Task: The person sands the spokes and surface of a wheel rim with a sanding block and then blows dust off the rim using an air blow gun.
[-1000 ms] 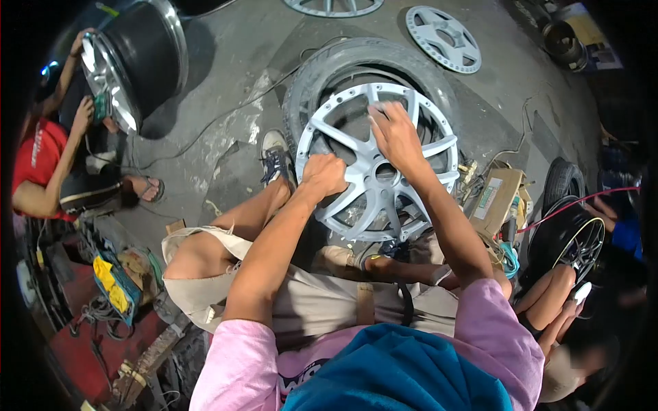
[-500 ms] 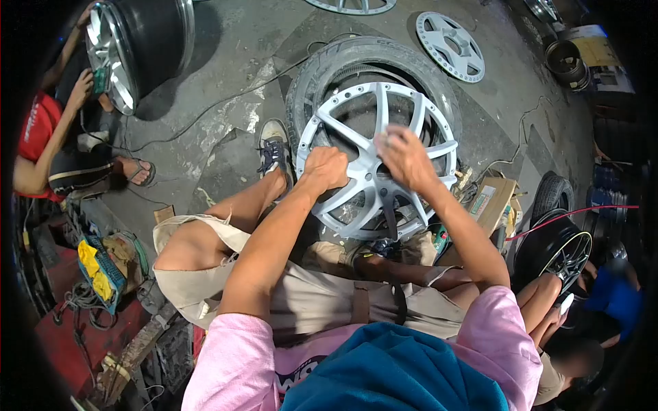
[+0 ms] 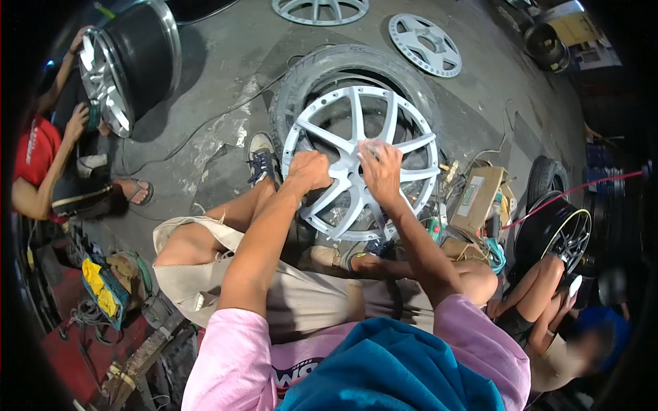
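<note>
A light grey multi-spoke wheel face [image 3: 358,133] lies over a worn tyre [image 3: 282,96] in front of me. My left hand [image 3: 310,170] is closed round the end of a left spoke near the rim. Near the hub, my right hand [image 3: 380,168] bends its fingers over the spokes, holding something small and pale, blurred at the fingertips; I cannot make out what it is.
Two grey wheel faces [image 3: 425,45] [image 3: 321,9] lie beyond the tyre. At left a person in red [image 3: 35,156] works on a chrome wheel [image 3: 106,83]. At right are a cardboard box [image 3: 478,198], a black wheel [image 3: 554,229] and seated people. A cable [image 3: 199,130] crosses the floor.
My right hand has moved from the upper spokes down towards the hub. The left hand keeps its hold on the spoke. The whole view has shifted slightly.
</note>
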Available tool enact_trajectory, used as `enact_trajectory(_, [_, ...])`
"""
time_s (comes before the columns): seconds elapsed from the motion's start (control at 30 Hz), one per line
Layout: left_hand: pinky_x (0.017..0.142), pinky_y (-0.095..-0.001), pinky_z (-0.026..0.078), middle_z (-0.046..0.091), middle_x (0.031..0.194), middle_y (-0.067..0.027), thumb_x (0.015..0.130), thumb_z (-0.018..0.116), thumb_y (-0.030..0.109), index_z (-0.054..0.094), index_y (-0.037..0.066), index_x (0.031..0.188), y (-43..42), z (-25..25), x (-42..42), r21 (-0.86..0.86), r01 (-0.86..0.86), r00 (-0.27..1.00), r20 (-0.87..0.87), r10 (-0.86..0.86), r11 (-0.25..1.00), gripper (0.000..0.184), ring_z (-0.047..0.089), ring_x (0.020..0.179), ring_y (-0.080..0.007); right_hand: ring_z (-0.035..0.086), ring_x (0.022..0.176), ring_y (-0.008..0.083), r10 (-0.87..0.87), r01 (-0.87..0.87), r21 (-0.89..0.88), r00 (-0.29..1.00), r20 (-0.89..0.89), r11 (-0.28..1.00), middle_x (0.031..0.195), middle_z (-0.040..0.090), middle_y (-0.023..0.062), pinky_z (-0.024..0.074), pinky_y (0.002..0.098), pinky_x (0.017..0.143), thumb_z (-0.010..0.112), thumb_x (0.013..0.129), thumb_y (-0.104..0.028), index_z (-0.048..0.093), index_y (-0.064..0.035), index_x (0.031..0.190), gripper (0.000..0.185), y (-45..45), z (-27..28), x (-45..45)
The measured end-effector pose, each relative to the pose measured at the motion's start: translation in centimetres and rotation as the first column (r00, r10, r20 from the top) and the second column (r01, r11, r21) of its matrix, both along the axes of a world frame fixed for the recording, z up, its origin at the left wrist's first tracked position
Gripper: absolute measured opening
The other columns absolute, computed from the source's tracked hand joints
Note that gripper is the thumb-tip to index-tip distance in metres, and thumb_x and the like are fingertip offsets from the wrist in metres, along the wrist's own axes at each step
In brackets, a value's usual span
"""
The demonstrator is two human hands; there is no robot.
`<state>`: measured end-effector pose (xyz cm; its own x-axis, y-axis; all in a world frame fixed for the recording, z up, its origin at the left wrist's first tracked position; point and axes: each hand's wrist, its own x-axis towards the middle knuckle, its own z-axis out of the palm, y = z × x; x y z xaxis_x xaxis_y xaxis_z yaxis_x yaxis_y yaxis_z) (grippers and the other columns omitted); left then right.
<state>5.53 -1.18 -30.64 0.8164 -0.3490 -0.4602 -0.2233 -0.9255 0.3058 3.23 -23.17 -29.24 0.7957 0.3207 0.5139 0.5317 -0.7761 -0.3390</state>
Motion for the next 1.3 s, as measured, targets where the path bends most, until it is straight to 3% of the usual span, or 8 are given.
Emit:
enact_trajectory(0.2, [0.090, -0.0474, 0.058, 0.076, 0.096, -0.0251, 0.078, 0.076, 0.042, 0.082, 0.004, 0.096, 0.1, -0.2, -0.9, -0.029, -0.014, 0.995, 0.102, 0.017, 0.999, 0.042, 0.074, 0.096, -0.0420, 0.059, 0.119, 0.0308, -0.028, 0.010, -0.190, 0.995, -0.092, 0.982, 0.112, 0.068, 0.0080, 0.0433, 0.0469, 0.099, 0.072, 0.092, -0.016, 0.078, -0.0082, 0.113, 0.023, -3.4, 2.7, -4.0])
enact_trajectory(0.4, [0.103, -0.0472, 0.054, 0.064, 0.131, -0.0243, 0.083, 0.067, 0.012, 0.070, -0.001, 0.116, -1.0, 2.1, -3.9, 0.032, 0.054, 0.974, 0.218, -0.060, 0.998, 0.036, 0.060, 0.127, -0.0412, 0.066, 0.102, 0.0363, -0.315, 0.328, 0.026, 0.923, -0.221, 0.944, 0.104, 0.073, 0.0159, 0.0520, 0.0477, 0.092, 0.066, 0.101, -0.019, 0.080, -0.0048, 0.107, 0.021, -12.6, 5.5, -5.1])
enact_trajectory(0.53, [0.100, -0.0519, 0.054, 0.063, 0.123, -0.0246, 0.089, 0.066, 0.018, 0.069, -0.005, 0.113, -1.3, 5.0, -7.0, -0.106, 0.034, 0.922, 0.387, 0.010, 0.994, 0.034, 0.061, 0.120, -0.0427, 0.068, 0.095, 0.0359, -0.255, 0.265, 0.044, 0.953, -0.164, 0.963, 0.098, 0.074, 0.0163, 0.0534, 0.0466, 0.086, 0.069, 0.098, -0.020, 0.082, -0.0056, 0.102, 0.019, -14.4, 3.7, -3.4])
enact_trajectory(0.63, [0.103, -0.0529, 0.053, 0.064, 0.127, -0.0290, 0.094, 0.063, 0.024, 0.067, -0.008, 0.116, -0.4, 4.2, -8.8, -0.135, -0.075, 0.974, 0.203, 0.101, 0.988, 0.038, 0.062, 0.121, -0.0465, 0.071, 0.094, 0.0399, -0.189, 0.154, -0.127, 0.916, -0.353, 0.980, 0.099, 0.073, 0.0188, 0.0547, 0.0497, 0.088, 0.067, 0.098, -0.030, 0.082, -0.0059, 0.094, 0.029, -14.0, 2.2, -2.6])
enact_trajectory(0.7, [0.104, -0.0530, 0.053, 0.066, 0.126, -0.0346, 0.097, 0.064, 0.031, 0.067, -0.010, 0.115, -0.1, 1.3, -9.5, -0.081, -0.191, 0.974, -0.140, 0.179, 0.978, 0.046, 0.064, 0.119, -0.0492, 0.070, 0.091, 0.0425, -0.211, 0.170, -0.140, 0.905, -0.369, 0.975, 0.098, 0.072, 0.0207, 0.0543, 0.0522, 0.085, 0.066, 0.098, -0.031, 0.081, -0.0046, 0.094, 0.030, -13.7, 2.4, -2.3])
enact_trajectory(0.83, [0.104, -0.0531, 0.052, 0.068, 0.121, -0.0376, 0.094, 0.070, 0.040, 0.066, -0.012, 0.120, -0.7, -0.8, -9.8, -0.247, -0.253, 0.967, -0.060, 0.246, 0.935, 0.059, 0.066, 0.118, -0.0508, 0.069, 0.089, 0.0454, -0.275, 0.209, -0.212, 0.889, -0.365, 0.955, 0.099, 0.072, 0.0228, 0.0545, 0.0541, 0.084, 0.062, 0.100, -0.035, 0.080, -0.0048, 0.092, 0.036, -13.8, 1.1, -1.8])
enact_trajectory(0.9, [0.109, -0.0522, 0.049, 0.066, 0.127, -0.0375, 0.094, 0.072, 0.044, 0.062, -0.014, 0.130, -0.5, -1.6, -8.7, -0.296, -0.327, 0.939, -0.210, 0.273, 0.897, 0.068, 0.062, 0.125, -0.0510, 0.071, 0.099, 0.0397, -0.343, 0.243, -0.270, 0.837, -0.427, 0.932, 0.102, 0.075, 0.0194, 0.0532, 0.0517, 0.092, 0.061, 0.100, -0.037, 0.082, -0.0068, 0.093, 0.037, -13.5, 1.6, -1.8])
enact_trajectory(1.3, [0.105, -0.0502, 0.051, 0.072, 0.124, -0.0285, 0.090, 0.079, 0.052, 0.071, 0.001, 0.125, 0.8, 0.4, -2.8, -0.254, -0.226, 0.973, -0.011, 0.231, 0.940, 0.062, 0.067, 0.121, -0.0441, 0.070, 0.091, 0.0492, -0.447, 0.439, -0.167, 0.675, -0.587, 0.883, 0.098, 0.073, 0.0276, 0.0556, 0.0567, 0.084, 0.060, 0.102, -0.037, 0.078, -0.0027, 0.090, 0.041, -11.7, 1.9, -11.0])
